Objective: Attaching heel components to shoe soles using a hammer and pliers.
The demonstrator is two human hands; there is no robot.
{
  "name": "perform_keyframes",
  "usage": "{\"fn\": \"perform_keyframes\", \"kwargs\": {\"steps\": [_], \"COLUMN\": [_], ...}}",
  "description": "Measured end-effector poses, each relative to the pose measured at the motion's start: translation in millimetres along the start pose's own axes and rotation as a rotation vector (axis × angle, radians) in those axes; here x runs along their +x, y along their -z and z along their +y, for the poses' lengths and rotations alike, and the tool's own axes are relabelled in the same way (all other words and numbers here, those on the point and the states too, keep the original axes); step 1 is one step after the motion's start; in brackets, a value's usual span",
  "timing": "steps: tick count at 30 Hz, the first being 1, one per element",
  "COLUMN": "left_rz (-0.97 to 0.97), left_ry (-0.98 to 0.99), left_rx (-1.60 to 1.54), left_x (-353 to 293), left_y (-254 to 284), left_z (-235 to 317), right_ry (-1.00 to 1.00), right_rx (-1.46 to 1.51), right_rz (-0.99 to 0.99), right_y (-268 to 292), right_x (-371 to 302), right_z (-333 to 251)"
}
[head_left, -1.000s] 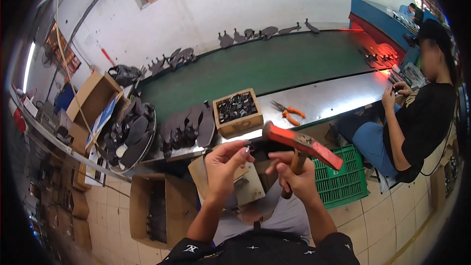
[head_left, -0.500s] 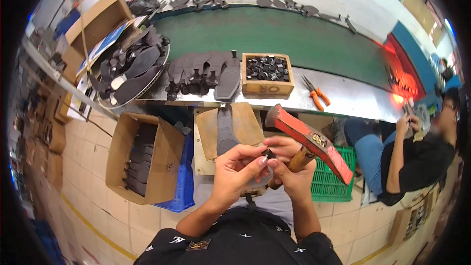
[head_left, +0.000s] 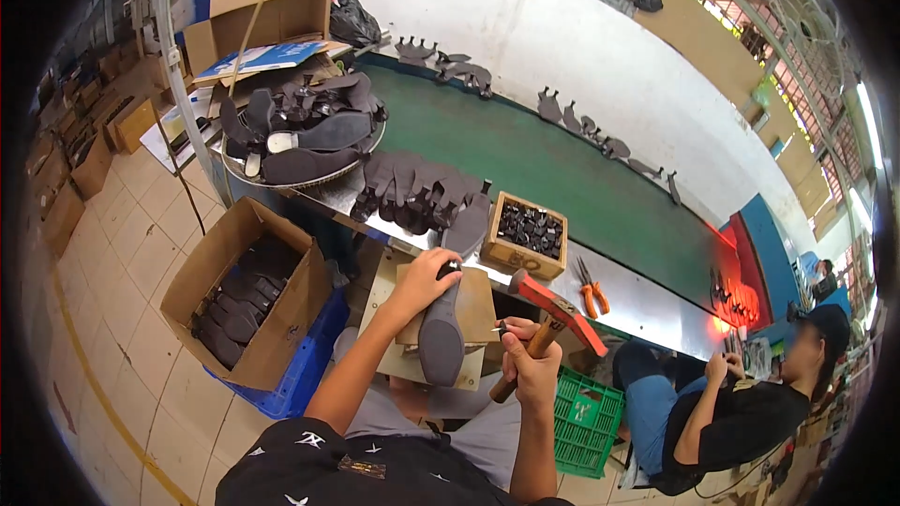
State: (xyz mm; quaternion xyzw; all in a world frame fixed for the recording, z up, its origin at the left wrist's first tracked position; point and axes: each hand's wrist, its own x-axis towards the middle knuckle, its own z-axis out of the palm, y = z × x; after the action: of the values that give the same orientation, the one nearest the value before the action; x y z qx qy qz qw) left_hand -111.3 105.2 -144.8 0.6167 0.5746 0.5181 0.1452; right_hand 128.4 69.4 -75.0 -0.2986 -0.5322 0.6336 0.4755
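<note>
A dark grey shoe sole point(head_left: 441, 349) lies over a tan pad point(head_left: 480, 307) in front of me, its broad end toward me. My left hand point(head_left: 424, 283) is closed around its far, heel end, where a small pale spot shows at the fingertips. My right hand point(head_left: 532, 364) grips a hammer point(head_left: 564, 307) with a red head and wooden handle, held tilted beside the sole. Between its thumb and forefinger is a small dark piece point(head_left: 502, 329) with a light pin-like tip. The right hand and the sole are apart.
A wooden box point(head_left: 527, 242) of small black pieces stands on the metal bench edge, with orange-handled pliers point(head_left: 592, 292) to its right. Heeled soles point(head_left: 412, 189) and a heaped round tray point(head_left: 309, 178) lie left. A cardboard box point(head_left: 272, 309) and green crate point(head_left: 589, 422) flank me. A co-worker point(head_left: 750, 412) sits right.
My hands have separated. The left moved forward onto the sole's heel end, while the right kept the hammer and small dark piece. The sole has swung askew in view as the head turned.
</note>
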Motion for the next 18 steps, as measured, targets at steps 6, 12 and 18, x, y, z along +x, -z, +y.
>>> {"fn": "perform_keyframes", "kwargs": {"steps": [6,12,18], "left_rz": [0.067,-0.048,-0.024], "left_ry": [-0.012,-0.058,-0.039], "left_rx": [-0.007,-0.056,-0.044], "left_x": [-5,-12,-14], "left_y": [-15,-13,-14], "left_z": [0,-1,-3], "right_ry": [0.007,0.288,0.310], "right_rx": [-0.188,-0.537,-0.624], "right_rz": [-0.036,-0.126,-0.305], "right_y": [9,15,9], "right_x": [22,79,103], "right_z": [9,44,52]}}
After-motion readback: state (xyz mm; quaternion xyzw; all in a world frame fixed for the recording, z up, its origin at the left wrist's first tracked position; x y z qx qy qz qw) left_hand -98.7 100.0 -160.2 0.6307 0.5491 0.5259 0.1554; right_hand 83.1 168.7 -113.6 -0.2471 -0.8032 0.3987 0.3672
